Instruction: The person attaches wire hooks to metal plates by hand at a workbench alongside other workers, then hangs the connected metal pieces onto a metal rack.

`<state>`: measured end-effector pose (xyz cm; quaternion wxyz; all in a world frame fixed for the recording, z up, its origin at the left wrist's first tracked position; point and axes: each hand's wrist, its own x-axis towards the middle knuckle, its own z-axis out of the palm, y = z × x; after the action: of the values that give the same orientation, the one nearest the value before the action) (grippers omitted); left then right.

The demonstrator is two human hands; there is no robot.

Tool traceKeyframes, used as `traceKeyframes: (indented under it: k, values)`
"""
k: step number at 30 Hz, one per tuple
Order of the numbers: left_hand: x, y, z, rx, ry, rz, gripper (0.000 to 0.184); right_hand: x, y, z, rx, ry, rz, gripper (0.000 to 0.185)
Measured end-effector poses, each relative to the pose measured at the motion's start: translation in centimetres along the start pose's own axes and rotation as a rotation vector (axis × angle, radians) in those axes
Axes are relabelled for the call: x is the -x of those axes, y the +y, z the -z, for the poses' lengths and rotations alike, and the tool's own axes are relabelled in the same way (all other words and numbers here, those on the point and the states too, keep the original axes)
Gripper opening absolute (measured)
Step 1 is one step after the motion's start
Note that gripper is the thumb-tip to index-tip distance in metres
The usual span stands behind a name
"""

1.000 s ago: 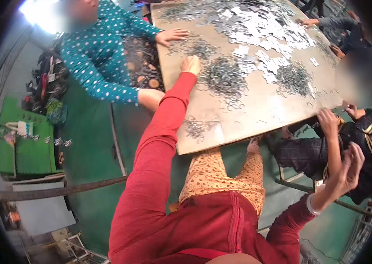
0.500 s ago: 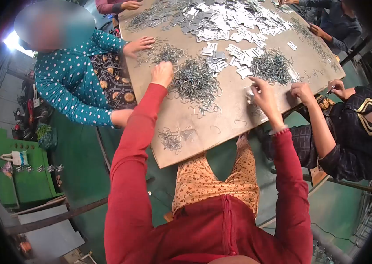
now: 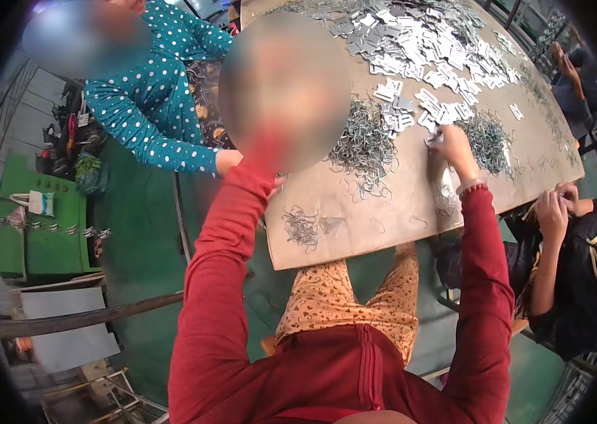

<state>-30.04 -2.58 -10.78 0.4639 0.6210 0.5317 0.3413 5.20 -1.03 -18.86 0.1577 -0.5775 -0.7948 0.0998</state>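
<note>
My right hand (image 3: 457, 150) is over the table at the near edge of a heap of flat metal plates (image 3: 446, 106). Its fingers are curled together in a pinch; whatever they hold is too small to name. A large blurred patch covers my left hand, so only the red sleeve (image 3: 224, 219) reaching toward the table's left side shows. Between the arms lies a pile of bent wire hooks (image 3: 365, 145). Another pile of hooks (image 3: 487, 145) sits just right of my right hand. Below that hand is a shiny clear patch, perhaps plastic (image 3: 445, 191).
A small cluster of hooks (image 3: 302, 227) lies near the front corner of the table (image 3: 397, 233). A person in a dotted teal top (image 3: 150, 120) sits at left. Another person's hands (image 3: 556, 208) are together at the right edge. Someone else works at the far right.
The view has shifted, moving the table rightward in the picture. My right hand's fingers have gone from stretched out to curled. My left hand, visible earlier by the hooks, is now blurred over.
</note>
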Motion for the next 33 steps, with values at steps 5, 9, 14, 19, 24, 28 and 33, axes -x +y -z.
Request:
traceKeyframes:
  k: [5,9,14,19,24,28,33]
  values:
    - [0.8,0.1,-0.4,-0.022,-0.033,0.038,0.019,3.6,-3.3,3.1,-0.068,0.09,-0.072,0.022]
    - [0.7,-5.0,-2.7,-1.159,0.303,-0.218,0.017,10.2,-7.7,4.5,-0.905,0.286,-0.215,0.016]
    - [5.9,0.5,-3.4,-0.402,0.219,-0.111,0.02,16.1,-10.7,0.9,-1.808,0.174,-0.587,0.037]
    - [14.9,5.7,-7.9,0.444,-0.155,-0.19,0.025,17.9,-17.7,2.6,-1.765,0.109,-0.402,0.031]
    - [16.9,3.9,-10.7,0.505,-0.191,-0.085,0.03,19.2,-18.9,2.2,-1.763,0.115,-0.306,0.026]
    - [17.0,4.1,-11.0,0.596,-0.271,0.002,0.03,19.4,-19.1,2.1,-1.801,0.159,-0.253,0.024]
    - [16.8,3.2,-11.2,0.67,-0.266,0.053,0.032,19.6,-19.0,1.8,-1.83,0.18,-0.228,0.023]
